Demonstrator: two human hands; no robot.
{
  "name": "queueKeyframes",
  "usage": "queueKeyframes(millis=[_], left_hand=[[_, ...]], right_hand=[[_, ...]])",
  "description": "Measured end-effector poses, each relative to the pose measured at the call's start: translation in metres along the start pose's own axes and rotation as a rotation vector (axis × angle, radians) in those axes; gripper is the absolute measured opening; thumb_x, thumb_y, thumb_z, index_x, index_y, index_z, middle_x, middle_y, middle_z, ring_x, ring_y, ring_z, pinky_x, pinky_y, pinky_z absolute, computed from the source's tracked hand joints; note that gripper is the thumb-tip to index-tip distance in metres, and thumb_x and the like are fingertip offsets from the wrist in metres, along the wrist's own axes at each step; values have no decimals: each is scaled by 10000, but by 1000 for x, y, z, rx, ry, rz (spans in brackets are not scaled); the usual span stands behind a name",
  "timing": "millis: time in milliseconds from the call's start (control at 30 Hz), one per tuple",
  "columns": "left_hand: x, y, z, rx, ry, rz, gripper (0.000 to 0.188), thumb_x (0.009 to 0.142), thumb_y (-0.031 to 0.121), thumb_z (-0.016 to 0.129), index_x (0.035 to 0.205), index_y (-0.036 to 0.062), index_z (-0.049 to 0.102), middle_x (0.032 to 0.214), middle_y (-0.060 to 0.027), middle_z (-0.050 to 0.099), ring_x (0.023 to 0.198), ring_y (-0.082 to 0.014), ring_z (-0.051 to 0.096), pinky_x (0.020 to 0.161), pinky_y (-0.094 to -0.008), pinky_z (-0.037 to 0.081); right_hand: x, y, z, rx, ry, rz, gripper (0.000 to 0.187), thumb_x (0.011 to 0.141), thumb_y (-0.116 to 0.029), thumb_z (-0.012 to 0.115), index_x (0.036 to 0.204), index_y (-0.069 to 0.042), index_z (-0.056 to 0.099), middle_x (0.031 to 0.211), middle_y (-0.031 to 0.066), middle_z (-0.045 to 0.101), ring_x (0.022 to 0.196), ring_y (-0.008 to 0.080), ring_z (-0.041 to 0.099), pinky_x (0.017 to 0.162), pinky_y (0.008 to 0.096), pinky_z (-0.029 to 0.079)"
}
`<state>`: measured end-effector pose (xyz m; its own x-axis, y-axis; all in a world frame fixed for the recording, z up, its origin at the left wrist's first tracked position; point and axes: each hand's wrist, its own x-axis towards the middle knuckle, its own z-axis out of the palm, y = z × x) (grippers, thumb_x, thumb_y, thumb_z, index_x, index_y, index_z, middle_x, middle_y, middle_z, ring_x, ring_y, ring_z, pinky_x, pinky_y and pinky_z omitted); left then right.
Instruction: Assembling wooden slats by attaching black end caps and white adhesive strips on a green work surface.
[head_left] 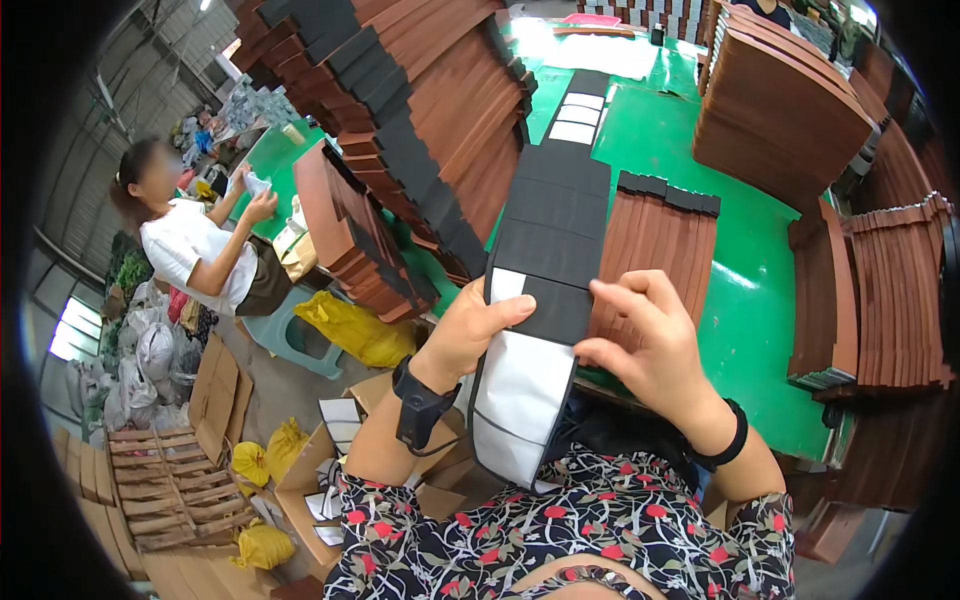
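A long, sectioned strip of black and white panels (555,215) with dark edging runs from my lap up over the green table. Its near end shows a white face (523,395) crossed by dark seams. My left hand (470,330) grips the strip's left edge, thumb flat across the top; the fingers underneath are hidden. At the opposite edge is my right hand (655,345), its thumb and forefinger bent and apart, their tips at or just beside the edge. Beyond the strip lies another piece with white panels (578,115).
Tall stacks of brown and black folded panels (420,110) rise at left. More brown stacks (780,100) stand on the green table (745,290) at right. A seated co-worker (195,240) handles something pale. Cardboard boxes (305,475) and yellow bags (355,330) lie at left.
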<state>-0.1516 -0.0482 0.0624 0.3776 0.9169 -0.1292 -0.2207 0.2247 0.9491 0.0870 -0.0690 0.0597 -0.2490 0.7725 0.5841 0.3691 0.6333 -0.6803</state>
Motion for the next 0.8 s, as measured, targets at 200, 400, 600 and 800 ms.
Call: queueKeyframes(millis=[200, 400, 600, 800], left_hand=[[1, 2, 14, 7, -2, -27, 421, 940, 197, 641, 1289, -33, 588, 1138, -101, 696, 980, -159, 685, 874, -307, 553], [0, -4, 19, -46, 10, -63, 405, 946, 186, 618, 1286, -30, 584, 1135, -102, 699, 977, -159, 690, 873, -301, 555], [8, -15, 20, -196, -28, -53, 339, 984, 146, 598, 1280, -20, 595, 1170, -84, 691, 1008, -152, 677, 892, -309, 550], [10, -17, 25, -281, 15, -69, 338, 992, 156, 587, 1284, -14, 593, 1167, -90, 693, 1009, -164, 684, 902, -315, 554]], right_hand=[[-6, -1, 3, -219, 53, -91, 635, 661, -171, 891, 1219, -5, 637, 1051, 139, 602, 934, 309, 625, 772, 401, 519], [-12, -1, 1, -400, 34, -186, 652, 647, -203, 873, 1215, 2, 624, 1078, 138, 605, 916, 292, 627, 764, 401, 506], [-15, 5, 4, -452, 83, -236, 645, 682, -201, 851, 1241, -13, 588, 1087, 130, 595, 893, 291, 626, 756, 407, 505], [-18, 14, 11, -367, 182, -339, 506, 707, -102, 840, 1118, -48, 549, 1096, 135, 599, 898, 298, 636, 749, 403, 514]])
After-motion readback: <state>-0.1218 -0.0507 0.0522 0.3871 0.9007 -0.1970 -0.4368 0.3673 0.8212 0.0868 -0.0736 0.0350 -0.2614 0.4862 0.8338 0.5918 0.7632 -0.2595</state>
